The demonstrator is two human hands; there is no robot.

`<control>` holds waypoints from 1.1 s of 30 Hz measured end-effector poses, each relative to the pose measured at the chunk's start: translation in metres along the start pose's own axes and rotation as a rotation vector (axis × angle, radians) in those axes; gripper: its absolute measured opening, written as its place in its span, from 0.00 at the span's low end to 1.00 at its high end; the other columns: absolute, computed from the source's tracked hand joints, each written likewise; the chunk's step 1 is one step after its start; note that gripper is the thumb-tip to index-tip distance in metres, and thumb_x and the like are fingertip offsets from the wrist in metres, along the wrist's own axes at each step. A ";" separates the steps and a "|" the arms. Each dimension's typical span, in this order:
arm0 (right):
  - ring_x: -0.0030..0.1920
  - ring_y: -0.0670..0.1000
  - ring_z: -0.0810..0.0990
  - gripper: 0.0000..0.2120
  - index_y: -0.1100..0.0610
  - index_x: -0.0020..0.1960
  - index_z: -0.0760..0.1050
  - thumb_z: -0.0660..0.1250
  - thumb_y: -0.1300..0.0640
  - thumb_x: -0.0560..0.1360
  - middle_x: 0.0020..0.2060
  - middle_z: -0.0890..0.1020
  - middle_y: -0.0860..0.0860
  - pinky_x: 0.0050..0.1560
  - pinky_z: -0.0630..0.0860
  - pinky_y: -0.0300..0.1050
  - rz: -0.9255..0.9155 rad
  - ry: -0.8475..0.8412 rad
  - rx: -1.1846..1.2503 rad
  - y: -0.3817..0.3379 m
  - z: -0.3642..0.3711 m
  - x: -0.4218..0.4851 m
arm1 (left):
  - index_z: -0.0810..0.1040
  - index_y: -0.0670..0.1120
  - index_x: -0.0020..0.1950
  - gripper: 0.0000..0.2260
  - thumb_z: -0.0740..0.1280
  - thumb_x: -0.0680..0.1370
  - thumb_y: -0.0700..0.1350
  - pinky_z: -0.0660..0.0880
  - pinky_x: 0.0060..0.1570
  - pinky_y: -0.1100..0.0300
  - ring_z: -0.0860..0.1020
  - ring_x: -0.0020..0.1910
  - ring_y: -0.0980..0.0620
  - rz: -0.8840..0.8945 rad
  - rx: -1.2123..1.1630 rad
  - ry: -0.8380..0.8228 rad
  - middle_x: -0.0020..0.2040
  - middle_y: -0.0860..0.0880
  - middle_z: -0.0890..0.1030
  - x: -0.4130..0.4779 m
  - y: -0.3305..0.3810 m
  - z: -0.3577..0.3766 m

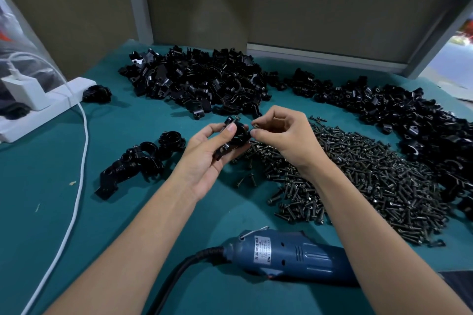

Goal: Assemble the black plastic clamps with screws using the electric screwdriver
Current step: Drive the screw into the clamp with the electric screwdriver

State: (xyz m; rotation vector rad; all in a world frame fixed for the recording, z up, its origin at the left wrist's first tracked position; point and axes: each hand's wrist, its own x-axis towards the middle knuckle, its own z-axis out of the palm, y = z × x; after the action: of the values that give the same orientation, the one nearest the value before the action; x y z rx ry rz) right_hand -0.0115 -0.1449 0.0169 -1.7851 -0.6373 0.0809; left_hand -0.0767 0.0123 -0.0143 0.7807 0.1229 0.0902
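Centre of frame: your left hand [212, 151] holds one clamp [236, 135] clear of the table [38, 212], thumb across its face and fingers curled beneath. This keeps the screw holes exposed on the side facing your other hand. The clamp's long axis runs from lower left to upper right, ring end uppermost, flat tab pointing down toward your palm. What appears to be a fastener already stands at its top edge.

Your right hand [284, 135] pinches a screw [254, 125] between thumb and forefinger, the remaining fingers curled in. The screw lies roughly level, pointing left at the clamp and just beside it. Whether the tip has entered a hole cannot be confirmed.

Stock is laid out for short reaches:
- The screw pile [358, 181] is right of centre, under the working hand.
- The loose clamp halves [199, 79] are at upper centre.
- The finished clamps [138, 158] are at left.

The electric screwdriver [294, 254] lies unheld at lower centre, long axis left to right, cord end left. Its bit end is hidden under your right forearm.
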 end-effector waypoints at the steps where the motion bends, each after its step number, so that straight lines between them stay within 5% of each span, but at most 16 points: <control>1: 0.37 0.44 0.80 0.08 0.56 0.39 0.79 0.75 0.67 0.70 0.34 0.84 0.46 0.42 0.76 0.37 0.001 -0.008 0.007 0.001 -0.001 0.000 | 0.75 0.38 0.53 0.14 0.70 0.70 0.41 0.82 0.44 0.59 0.85 0.49 0.48 -0.001 -0.003 -0.005 0.48 0.41 0.86 0.000 0.000 0.000; 6: 0.42 0.61 0.80 0.07 0.48 0.43 0.85 0.77 0.59 0.70 0.41 0.85 0.56 0.47 0.78 0.56 -0.042 -0.016 -0.116 0.004 -0.001 0.001 | 0.75 0.37 0.52 0.14 0.70 0.70 0.41 0.82 0.45 0.58 0.85 0.48 0.47 -0.034 -0.026 0.008 0.47 0.41 0.85 0.000 0.001 -0.002; 9: 0.46 0.65 0.79 0.06 0.48 0.44 0.85 0.78 0.57 0.69 0.43 0.85 0.51 0.50 0.78 0.60 -0.059 0.011 -0.106 0.001 -0.003 0.000 | 0.74 0.37 0.58 0.18 0.71 0.70 0.41 0.82 0.46 0.57 0.85 0.49 0.46 -0.056 -0.073 0.008 0.49 0.40 0.85 0.000 0.000 -0.002; 13: 0.46 0.52 0.82 0.04 0.48 0.49 0.85 0.73 0.52 0.74 0.44 0.86 0.46 0.52 0.79 0.47 -0.018 -0.002 -0.119 -0.004 -0.003 -0.002 | 0.72 0.33 0.64 0.23 0.70 0.71 0.41 0.82 0.50 0.55 0.84 0.50 0.45 -0.070 -0.123 0.031 0.52 0.39 0.84 -0.001 0.001 0.000; 18: 0.40 0.43 0.79 0.06 0.47 0.50 0.81 0.66 0.56 0.79 0.44 0.85 0.46 0.47 0.77 0.42 0.061 0.230 -0.061 -0.032 -0.030 -0.009 | 0.70 0.33 0.67 0.25 0.69 0.72 0.39 0.82 0.50 0.53 0.82 0.57 0.39 -0.097 -0.233 0.049 0.58 0.34 0.81 -0.004 0.004 0.000; 22: 0.34 0.44 0.78 0.11 0.42 0.54 0.79 0.63 0.43 0.75 0.42 0.83 0.40 0.36 0.76 0.35 0.009 -0.011 -0.397 -0.064 -0.058 -0.056 | 0.69 0.34 0.66 0.20 0.66 0.77 0.39 0.82 0.52 0.52 0.83 0.55 0.40 -0.089 -0.140 0.025 0.55 0.35 0.82 -0.002 0.004 -0.001; 24: 0.38 0.36 0.78 0.25 0.35 0.64 0.70 0.57 0.31 0.68 0.45 0.79 0.32 0.35 0.74 0.30 0.090 -0.234 -0.654 -0.063 -0.063 -0.093 | 0.70 0.35 0.65 0.18 0.67 0.76 0.38 0.82 0.52 0.53 0.84 0.53 0.41 -0.089 -0.119 0.024 0.53 0.36 0.83 0.000 0.003 -0.002; 27: 0.53 0.32 0.68 0.37 0.24 0.66 0.34 0.43 0.19 0.61 0.51 0.66 0.29 0.55 0.67 0.30 0.234 -0.522 -1.096 -0.047 -0.052 -0.146 | 0.70 0.37 0.63 0.23 0.71 0.69 0.37 0.82 0.52 0.54 0.84 0.50 0.44 -0.064 -0.048 0.020 0.51 0.38 0.85 0.002 0.000 -0.004; 28: 0.54 0.35 0.68 0.38 0.26 0.65 0.30 0.40 0.17 0.60 0.54 0.64 0.31 0.58 0.65 0.34 0.231 -0.545 -1.179 -0.042 -0.045 -0.158 | 0.70 0.37 0.62 0.24 0.72 0.67 0.36 0.82 0.52 0.54 0.84 0.49 0.45 -0.055 -0.002 0.026 0.51 0.39 0.84 0.002 -0.001 -0.004; 29: 0.52 0.40 0.72 0.39 0.30 0.70 0.36 0.39 0.18 0.63 0.54 0.70 0.37 0.57 0.66 0.38 0.139 -0.539 -1.257 -0.033 -0.041 -0.168 | 0.71 0.37 0.61 0.25 0.73 0.65 0.36 0.82 0.52 0.55 0.84 0.48 0.46 -0.046 0.052 0.036 0.51 0.40 0.84 0.002 -0.002 -0.005; 31: 0.37 0.49 0.79 0.37 0.45 0.69 0.62 0.41 0.23 0.72 0.40 0.78 0.46 0.47 0.69 0.45 -0.085 -0.322 -1.287 -0.017 -0.036 -0.180 | 0.72 0.39 0.59 0.25 0.75 0.65 0.35 0.81 0.51 0.58 0.84 0.45 0.48 -0.029 0.152 0.059 0.49 0.43 0.84 0.003 -0.003 -0.006; 33: 0.30 0.47 0.79 0.35 0.49 0.63 0.68 0.44 0.25 0.73 0.33 0.77 0.44 0.37 0.76 0.38 -0.167 -0.233 -1.281 -0.012 -0.034 -0.179 | 0.73 0.42 0.57 0.20 0.75 0.68 0.33 0.81 0.47 0.62 0.84 0.41 0.50 -0.003 0.240 0.076 0.44 0.46 0.86 0.003 -0.005 -0.007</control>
State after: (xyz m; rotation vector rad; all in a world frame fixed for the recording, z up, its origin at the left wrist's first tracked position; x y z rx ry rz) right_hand -0.1557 -0.2542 -0.0094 -2.9537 -1.1444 -0.3112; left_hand -0.0748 0.0141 -0.0226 1.0173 0.2097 0.1033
